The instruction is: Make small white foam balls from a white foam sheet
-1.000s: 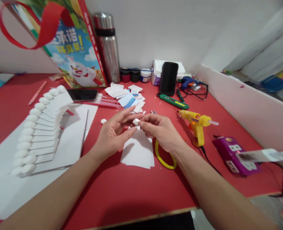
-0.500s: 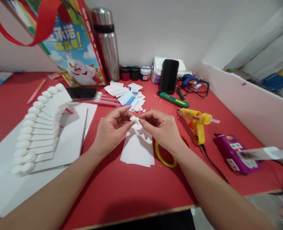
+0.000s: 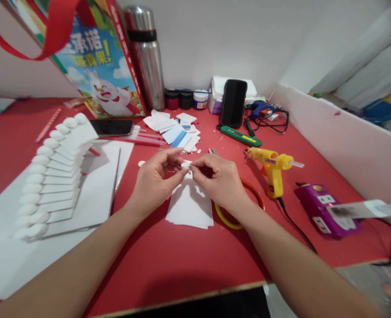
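Note:
Above a stack of white paper pieces (image 3: 189, 207), my left hand (image 3: 157, 179) and my right hand (image 3: 220, 179) meet. Both pinch a small white rounded piece (image 3: 185, 164) between thumb and fingertips; its material is too small to make out. A white disc (image 3: 141, 164) lies on the table beside my left hand. Under my right hand and wrist are scissors with a yellow and red handle (image 3: 229, 219), partly hidden. To the left, a fanned row of white cards (image 3: 61, 183) is tipped with white oval pads (image 3: 34, 179).
A yellow glue gun (image 3: 275, 165) stands at the right, its cord running near a purple power strip (image 3: 328, 212). Behind lie card scraps (image 3: 178, 132), a green cutter (image 3: 240, 136) and a phone (image 3: 234, 104). A steel flask (image 3: 147, 66) stands beside a printed bag (image 3: 105, 75).
The white piece between my fingers looks rounder and less crumpled. My right hand has turned slightly, and the white disc and scissor tips now show. The view has shifted a little.

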`<state>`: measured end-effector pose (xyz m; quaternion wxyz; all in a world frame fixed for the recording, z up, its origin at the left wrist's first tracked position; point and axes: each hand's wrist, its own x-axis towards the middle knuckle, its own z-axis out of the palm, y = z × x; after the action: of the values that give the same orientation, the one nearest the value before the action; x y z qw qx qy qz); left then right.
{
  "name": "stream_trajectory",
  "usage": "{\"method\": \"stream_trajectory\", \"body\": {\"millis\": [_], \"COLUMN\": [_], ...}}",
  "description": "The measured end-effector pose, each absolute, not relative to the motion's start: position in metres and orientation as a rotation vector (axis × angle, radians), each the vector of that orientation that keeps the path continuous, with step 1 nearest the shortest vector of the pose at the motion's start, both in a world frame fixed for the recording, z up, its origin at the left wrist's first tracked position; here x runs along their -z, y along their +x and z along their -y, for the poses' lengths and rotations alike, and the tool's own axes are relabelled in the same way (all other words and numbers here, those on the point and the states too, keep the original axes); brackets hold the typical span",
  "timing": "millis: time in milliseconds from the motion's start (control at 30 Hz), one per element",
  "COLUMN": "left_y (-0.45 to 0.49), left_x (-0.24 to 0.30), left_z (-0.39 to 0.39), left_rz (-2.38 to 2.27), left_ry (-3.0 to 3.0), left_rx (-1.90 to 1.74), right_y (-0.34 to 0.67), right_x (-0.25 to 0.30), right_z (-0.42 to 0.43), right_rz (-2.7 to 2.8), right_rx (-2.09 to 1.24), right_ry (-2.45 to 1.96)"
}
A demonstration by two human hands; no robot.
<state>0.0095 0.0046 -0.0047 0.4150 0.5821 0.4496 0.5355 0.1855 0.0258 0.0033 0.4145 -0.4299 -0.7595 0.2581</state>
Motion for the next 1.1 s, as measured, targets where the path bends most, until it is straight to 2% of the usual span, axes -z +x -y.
{"method": "stream_trajectory", "body": {"millis": [100, 300, 433, 800, 900, 1033, 1100], "left_y": [0.009, 0.007, 0.007, 0.006, 0.005, 0.003, 0.003], "left_x": [0.004, 0.004, 0.004, 0.005, 0.006, 0.007, 0.007], "left_z": [-0.006, -0.007, -0.006, -0.006, -0.009, -0.011, -0.011], "left_rz": [-1.126, -1.072, -1.042, -1.041, -1.012, -1.005, -1.017], "left_ry": [1.351, 1.116, 1.137, 1.098, 0.982, 0.930, 0.924], "left_rx": [-1.334, -1.267, -1.264, -1.296, -1.276, -1.307, -1.318], "right_y": [0.185, 0.188, 0.189, 0.189, 0.200, 0.217, 0.224], "right_x": [-0.007, -0.010, -0.008, -0.018, -0.035, -0.062, -0.065], "right_z": [-0.026, -0.030, -0.032, -0.027, -0.023, -0.003, 0.012], "right_rz": [1.793, 1.308, 1.241, 1.628, 1.807, 2.321, 2.505], "right_rx": [-0.846, -1.493, -1.616, -1.141, -0.799, -0.243, -0.081], "right_ry": [-1.100, -1.049, -1.021, -1.126, -1.295, -1.727, -1.875]}}
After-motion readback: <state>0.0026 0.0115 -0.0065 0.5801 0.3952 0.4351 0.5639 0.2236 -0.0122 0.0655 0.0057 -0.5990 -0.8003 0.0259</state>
